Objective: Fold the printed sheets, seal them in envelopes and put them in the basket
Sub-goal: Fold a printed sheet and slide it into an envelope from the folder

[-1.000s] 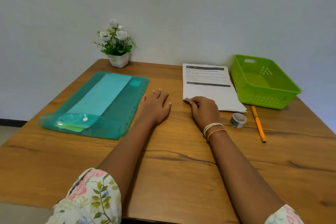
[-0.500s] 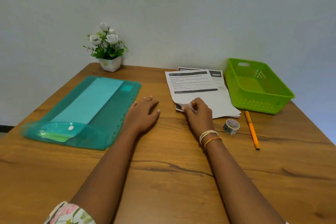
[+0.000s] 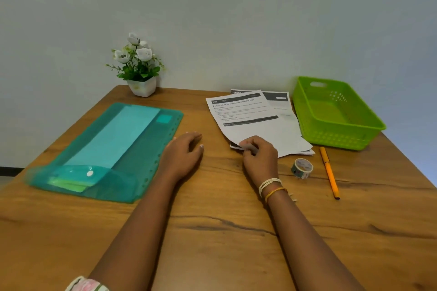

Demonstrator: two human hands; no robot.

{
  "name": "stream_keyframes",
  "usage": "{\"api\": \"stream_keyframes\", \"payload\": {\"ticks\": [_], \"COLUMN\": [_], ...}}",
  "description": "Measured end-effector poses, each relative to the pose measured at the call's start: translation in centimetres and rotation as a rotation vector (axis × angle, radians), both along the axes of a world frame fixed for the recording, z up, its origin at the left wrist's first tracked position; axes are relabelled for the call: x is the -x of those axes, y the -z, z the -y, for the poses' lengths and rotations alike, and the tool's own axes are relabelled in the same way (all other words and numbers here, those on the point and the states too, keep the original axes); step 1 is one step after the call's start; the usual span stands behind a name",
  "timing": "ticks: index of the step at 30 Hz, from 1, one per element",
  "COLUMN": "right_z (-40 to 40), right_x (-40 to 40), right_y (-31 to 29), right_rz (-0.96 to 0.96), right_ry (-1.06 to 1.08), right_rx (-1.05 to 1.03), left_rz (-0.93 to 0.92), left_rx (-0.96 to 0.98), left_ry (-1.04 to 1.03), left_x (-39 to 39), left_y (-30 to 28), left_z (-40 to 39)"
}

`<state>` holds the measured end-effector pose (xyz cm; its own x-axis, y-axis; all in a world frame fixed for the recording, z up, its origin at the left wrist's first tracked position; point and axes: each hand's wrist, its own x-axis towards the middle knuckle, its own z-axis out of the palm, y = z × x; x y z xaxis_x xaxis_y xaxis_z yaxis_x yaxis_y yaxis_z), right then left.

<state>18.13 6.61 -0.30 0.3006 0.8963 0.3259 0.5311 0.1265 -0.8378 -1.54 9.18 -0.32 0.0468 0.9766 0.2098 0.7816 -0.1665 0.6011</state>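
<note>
So far, almost nothing of the job looks done. The printed sheets (image 3: pixel 257 118) lie flat in a small pile at the back of the desk (image 3: pixel 212 231), just left of the green basket (image 3: pixel 335 113). No sheet is folded yet. The top sheet sits a bit crooked on the pile, turned away from the ones under it.

The right hand (image 3: pixel 259 157) is at the near corner of that top sheet. Its fingers (image 3: pixel 248 146) are closed on the corner and pinch it, so this looks like the start of taking one sheet off the pile. The left hand (image 3: pixel 183 152) rests on the desk between the pile and the teal folder (image 3: pixel 104 151). Its fingers are loose and a little curled, and they hold nothing.

The basket looks empty. All the folding, the sealing and the dropping in is still to do.

A light shape shows through the teal folder. It may be the envelopes, but I cannot tell. The folder's flap looks shut with a white snap, so it may have to be opened first.

A roll of tape (image 3: pixel 302 168) and an orange pen (image 3: pixel 329 172) lie near the right hand, in front of the basket. A small pot of white flowers (image 3: pixel 137 66) stands at the back by the wall. Nothing blocks the bare wood in front of the hands.
</note>
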Motion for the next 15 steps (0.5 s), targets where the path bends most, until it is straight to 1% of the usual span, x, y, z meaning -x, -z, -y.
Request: {"api": "stream_keyframes", "payload": {"ticks": [3, 5, 6, 7, 9, 10, 11, 13, 15], "right_z": [1.0, 1.8, 2.3, 2.8, 4.0, 4.7, 5.2, 6.3, 7.4], "right_x": [-0.1, -0.1, -0.2, -0.3, -0.7, -1.0, -1.3, -1.9, -2.4], "right_y": [-0.1, -0.4, -0.5, -0.6, -0.9, -0.9, -0.9, -1.0, -1.3], "right_rz": [-0.097, -0.152, -0.177, -0.199, -0.207, -0.19, -0.17, -0.124, -0.057], "right_ry": [0.041, 0.044, 0.035, 0.015, -0.043, -0.077, -0.113, -0.193, -0.268], "right_rx": [-0.036, -0.053, -0.062, -0.072, -0.079, -0.077, -0.069, -0.043, -0.01], "left_rz": [0.167, 0.322, 0.419, 0.553, 0.901, 1.044, 1.141, 1.243, 1.232], "left_rx": [-0.013, -0.03, -0.007, 0.027, 0.146, 0.215, 0.281, 0.37, 0.375], "left_ry": [-0.047, -0.082, -0.104, -0.121, -0.139, -0.156, -0.178, -0.239, -0.304], "left_x": [-0.2, -0.2, -0.2, -0.1, 0.1, 0.5, 1.0, 2.4, 3.9], "left_y": [-0.3, -0.8, -1.2, -1.7, -2.9, -3.7, -4.2, -4.9, -4.7], "left_z": [0.4, 0.5, 0.6, 0.7, 1.3, 1.6, 1.6, 2.4, 3.1]}}
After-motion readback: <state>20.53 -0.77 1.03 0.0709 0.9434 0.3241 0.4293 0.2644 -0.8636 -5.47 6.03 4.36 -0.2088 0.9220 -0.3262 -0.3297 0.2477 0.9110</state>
